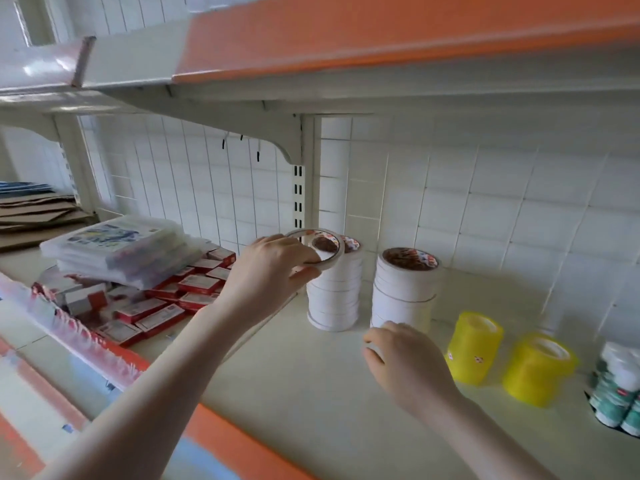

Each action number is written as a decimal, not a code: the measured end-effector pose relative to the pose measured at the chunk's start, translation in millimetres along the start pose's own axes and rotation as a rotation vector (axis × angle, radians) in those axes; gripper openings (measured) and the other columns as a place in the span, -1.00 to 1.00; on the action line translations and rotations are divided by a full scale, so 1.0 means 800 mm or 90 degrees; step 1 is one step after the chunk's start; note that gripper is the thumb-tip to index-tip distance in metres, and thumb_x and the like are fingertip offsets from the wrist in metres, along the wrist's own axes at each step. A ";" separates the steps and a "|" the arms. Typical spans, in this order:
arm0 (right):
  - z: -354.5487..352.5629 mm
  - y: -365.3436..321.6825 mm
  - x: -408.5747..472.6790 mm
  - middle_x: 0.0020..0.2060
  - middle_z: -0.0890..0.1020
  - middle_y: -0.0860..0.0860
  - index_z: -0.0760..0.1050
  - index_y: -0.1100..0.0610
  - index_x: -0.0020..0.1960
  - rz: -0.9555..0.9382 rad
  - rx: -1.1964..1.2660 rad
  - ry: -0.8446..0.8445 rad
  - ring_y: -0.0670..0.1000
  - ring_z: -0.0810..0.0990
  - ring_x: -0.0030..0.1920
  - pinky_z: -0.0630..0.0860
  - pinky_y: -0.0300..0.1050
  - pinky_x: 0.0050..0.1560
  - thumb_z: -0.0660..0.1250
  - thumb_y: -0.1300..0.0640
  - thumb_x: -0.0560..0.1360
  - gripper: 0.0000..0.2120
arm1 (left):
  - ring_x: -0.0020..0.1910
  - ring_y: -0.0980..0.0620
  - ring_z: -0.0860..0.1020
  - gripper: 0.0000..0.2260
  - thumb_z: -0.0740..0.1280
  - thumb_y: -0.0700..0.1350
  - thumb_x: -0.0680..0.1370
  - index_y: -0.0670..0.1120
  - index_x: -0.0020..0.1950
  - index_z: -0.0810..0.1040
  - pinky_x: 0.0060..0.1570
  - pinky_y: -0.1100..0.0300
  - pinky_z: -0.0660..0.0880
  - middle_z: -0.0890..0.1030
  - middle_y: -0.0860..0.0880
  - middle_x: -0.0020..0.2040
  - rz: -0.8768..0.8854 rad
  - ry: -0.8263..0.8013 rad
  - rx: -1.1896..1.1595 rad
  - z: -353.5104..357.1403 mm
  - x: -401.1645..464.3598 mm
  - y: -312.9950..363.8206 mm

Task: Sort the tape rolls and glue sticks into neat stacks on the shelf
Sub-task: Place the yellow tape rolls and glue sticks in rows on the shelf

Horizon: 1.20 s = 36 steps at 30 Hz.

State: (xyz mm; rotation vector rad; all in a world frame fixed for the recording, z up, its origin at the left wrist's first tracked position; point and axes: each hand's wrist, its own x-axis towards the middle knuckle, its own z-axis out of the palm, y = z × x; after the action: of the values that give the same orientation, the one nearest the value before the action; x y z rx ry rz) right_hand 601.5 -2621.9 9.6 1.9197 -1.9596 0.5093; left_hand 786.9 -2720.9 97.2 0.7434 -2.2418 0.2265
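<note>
This looks like a stationery shop: metal retail shelving (pixel 311 393) with orange edge strips (pixel 381 32) and slotted uprights (pixel 298 188) carries stock in bulk, namely stacks of white tape rolls (pixel 334 292), yellow tape rolls (pixel 472 348), heaps of small red boxes (pixel 166 306), and what may be glue sticks (pixel 616 386).

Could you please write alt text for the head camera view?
A person's left hand holds a white tape roll above the left stack of white tape rolls, while the right hand grips a small roll before the right stack. Two yellow tape stacks stand further right on the shelf.
</note>
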 end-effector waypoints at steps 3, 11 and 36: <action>0.000 0.001 0.009 -0.12 0.53 0.01 0.49 0.09 -0.03 0.007 0.032 -0.032 0.06 0.48 -0.02 0.32 -0.06 -0.11 0.09 0.08 0.57 -0.79 | -0.20 -0.09 0.57 -0.92 0.42 -0.08 0.42 -0.03 -0.12 0.65 -0.20 0.06 0.50 0.64 0.00 -0.24 -0.002 -0.005 -0.021 0.013 0.028 -0.013; 0.025 -0.006 0.020 -0.49 0.45 -0.07 0.45 -0.02 -0.41 0.033 -0.014 0.046 -0.07 0.48 -0.46 0.32 -0.22 -0.51 0.32 0.04 0.23 -0.93 | -0.22 -0.06 0.54 -0.75 0.25 0.06 0.41 -0.02 -0.13 0.65 -0.18 0.10 0.46 0.63 0.02 -0.27 0.036 -0.089 -0.076 0.051 0.069 -0.039; 0.063 0.006 0.008 -0.52 0.43 -0.12 0.48 -0.04 -0.44 0.022 -0.107 0.090 -0.09 0.44 -0.51 0.13 -0.32 -0.46 0.63 0.07 -0.07 -0.64 | -0.15 -0.01 0.53 -0.62 0.13 0.18 0.37 0.00 -0.11 0.63 -0.13 0.03 0.48 0.62 0.01 -0.21 0.035 -0.185 -0.163 0.073 0.088 -0.049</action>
State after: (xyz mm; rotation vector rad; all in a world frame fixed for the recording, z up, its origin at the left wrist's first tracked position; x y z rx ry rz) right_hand 596.6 -2651.6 -31.8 1.7036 -1.8853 0.4601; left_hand 735.3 -2805.4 103.8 0.6077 -2.5059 -0.1520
